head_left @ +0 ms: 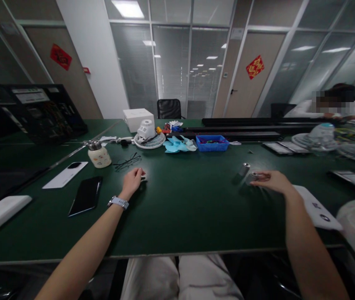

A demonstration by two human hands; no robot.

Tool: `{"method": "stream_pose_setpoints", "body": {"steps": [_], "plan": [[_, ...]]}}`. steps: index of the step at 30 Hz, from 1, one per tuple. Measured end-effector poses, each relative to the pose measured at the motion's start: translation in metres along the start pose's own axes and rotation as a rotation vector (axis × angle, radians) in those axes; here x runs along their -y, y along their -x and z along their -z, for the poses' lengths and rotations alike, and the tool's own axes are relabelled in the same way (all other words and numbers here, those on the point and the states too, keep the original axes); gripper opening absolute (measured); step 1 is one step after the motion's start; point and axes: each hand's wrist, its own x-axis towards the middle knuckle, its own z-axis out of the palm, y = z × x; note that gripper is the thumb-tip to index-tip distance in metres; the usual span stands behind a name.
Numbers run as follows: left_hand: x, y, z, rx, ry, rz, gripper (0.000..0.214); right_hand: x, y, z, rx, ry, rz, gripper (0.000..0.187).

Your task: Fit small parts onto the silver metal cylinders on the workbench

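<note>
On the right of the green table, my right hand [273, 181] has its fingertips closed around a small silver metal cylinder [252, 178], which looks like a battery cell. A second silver cylinder [245, 168] stands upright just left of and behind it, apart from the fingers. My left hand [132, 182], with a watch [118, 203] on its wrist, is low over the table left of centre. Its fingers are curled, and a small whitish thing [144, 178] shows at the fingertips, too small to name. Eyeglasses [127, 161] lie just behind that hand.
A white phone [65, 175], a black phone [86, 196] and a cream jar [99, 157] are on the left. Farther back are a white fan [148, 135], light-blue fan blades [177, 144] and a blue tray [212, 143]. Other people sit at the far right.
</note>
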Motion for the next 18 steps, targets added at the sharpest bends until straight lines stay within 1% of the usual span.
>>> {"method": "stream_pose_setpoints", "body": {"steps": [2, 4, 7, 9, 13, 17, 18], "plan": [[0.000, 0.000, 0.000, 0.011, -0.001, 0.004, 0.039, -0.002, -0.005, 0.000, -0.083, 0.114, 0.002, 0.049], [0.000, 0.000, 0.000, 0.020, -0.009, 0.012, 0.040, -0.004, -0.008, -0.002, -0.127, 0.136, 0.018, 0.051], [-0.001, 0.001, -0.001, 0.018, -0.013, 0.013, 0.040, -0.009, -0.014, -0.008, -0.081, 0.066, 0.074, 0.065], [-0.001, 0.002, 0.000, 0.018, -0.007, 0.003, 0.040, -0.012, -0.018, -0.014, -0.089, 0.067, 0.108, 0.067], [-0.003, 0.003, 0.001, 0.024, -0.005, 0.002, 0.039, -0.017, -0.025, -0.022, -0.231, 0.141, 0.165, 0.066], [-0.006, 0.003, 0.002, 0.034, -0.016, 0.006, 0.039, -0.016, -0.029, -0.023, -0.370, 0.273, 0.125, 0.070], [-0.006, 0.003, 0.002, 0.035, -0.018, 0.006, 0.038, -0.016, -0.030, -0.023, -0.406, 0.304, 0.136, 0.071]]}}
